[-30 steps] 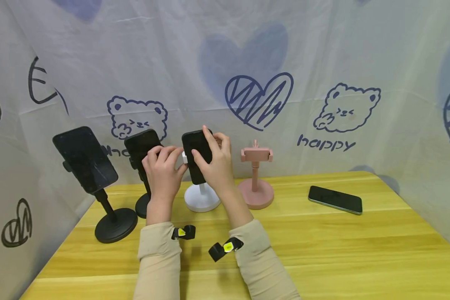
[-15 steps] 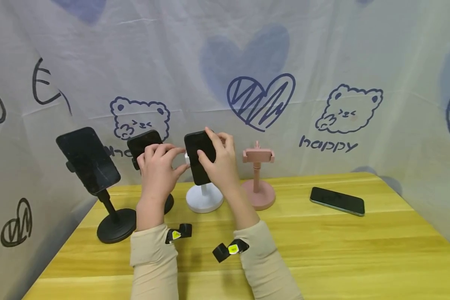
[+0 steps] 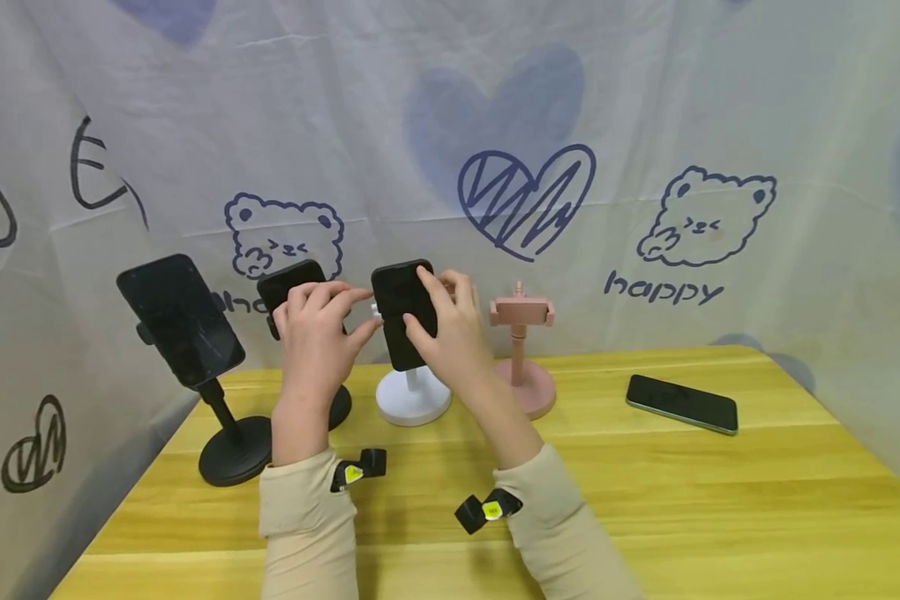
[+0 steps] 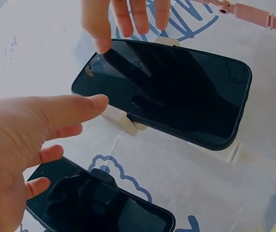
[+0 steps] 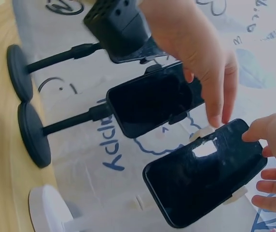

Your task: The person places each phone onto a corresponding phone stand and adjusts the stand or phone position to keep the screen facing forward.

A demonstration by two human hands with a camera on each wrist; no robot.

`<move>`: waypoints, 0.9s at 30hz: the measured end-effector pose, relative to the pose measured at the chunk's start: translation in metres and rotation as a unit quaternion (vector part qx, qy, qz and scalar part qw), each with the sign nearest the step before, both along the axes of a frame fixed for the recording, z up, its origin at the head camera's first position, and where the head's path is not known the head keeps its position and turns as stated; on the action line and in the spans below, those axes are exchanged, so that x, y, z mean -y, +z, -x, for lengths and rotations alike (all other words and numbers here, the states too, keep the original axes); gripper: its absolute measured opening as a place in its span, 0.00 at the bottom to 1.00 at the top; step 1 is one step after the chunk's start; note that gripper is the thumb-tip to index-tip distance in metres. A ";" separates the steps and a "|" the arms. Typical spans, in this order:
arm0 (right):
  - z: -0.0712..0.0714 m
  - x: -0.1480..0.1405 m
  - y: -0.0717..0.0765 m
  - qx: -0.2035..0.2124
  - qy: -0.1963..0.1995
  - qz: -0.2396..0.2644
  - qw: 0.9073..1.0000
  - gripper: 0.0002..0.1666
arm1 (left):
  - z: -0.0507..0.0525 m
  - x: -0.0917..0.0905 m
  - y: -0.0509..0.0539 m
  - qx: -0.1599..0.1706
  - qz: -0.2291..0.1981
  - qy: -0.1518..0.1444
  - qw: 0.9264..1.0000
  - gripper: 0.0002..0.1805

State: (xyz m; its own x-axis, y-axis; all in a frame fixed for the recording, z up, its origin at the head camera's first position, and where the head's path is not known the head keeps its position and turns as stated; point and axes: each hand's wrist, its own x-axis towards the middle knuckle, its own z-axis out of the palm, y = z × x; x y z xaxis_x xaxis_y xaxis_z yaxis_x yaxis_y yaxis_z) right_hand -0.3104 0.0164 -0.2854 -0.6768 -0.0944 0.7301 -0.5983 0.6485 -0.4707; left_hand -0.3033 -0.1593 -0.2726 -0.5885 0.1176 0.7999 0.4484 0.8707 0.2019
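A black phone [image 3: 393, 287] stands tilted in the clamp of a white phone stand [image 3: 412, 402]. My left hand [image 3: 313, 343] is at its left edge, thumb and fingers spread; in the left wrist view its thumb lies close to the phone's edge. On the other side, my right hand [image 3: 453, 329] has a fingertip at the upper right of the screen and its thumb before the glass. Seen from the right wrist, the right hand's [image 5: 275, 159] remaining fingers stand away from the phone. Whether either hand presses on it is hard to tell.
Left of the hands, two black stands hold phones, the nearer phone [image 3: 182, 318] and one [image 3: 292, 283] partly behind my left hand. A pink stand [image 3: 521, 313] with no phone rises to the right. Another phone [image 3: 682, 404] lies flat on the wooden table [image 3: 645, 500].
My left fingers have come away from the white clamp and spread. The right hand has slid slightly right, its fingertip dropping from the phone's top edge. The phone stays in the stand.
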 end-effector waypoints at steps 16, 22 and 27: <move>-0.010 -0.038 -0.013 -0.093 -0.030 -0.116 0.988 0.33 | -0.002 -0.012 0.004 -0.059 -0.008 -0.036 0.998 0.17; -0.014 -0.049 -0.016 -0.113 -0.030 -0.136 0.984 0.31 | -0.006 -0.016 0.007 -0.069 0.002 -0.042 0.997 0.17; -0.017 -0.062 -0.018 -0.127 -0.029 -0.154 0.979 0.30 | -0.009 -0.022 0.009 -0.068 0.010 -0.046 0.997 0.17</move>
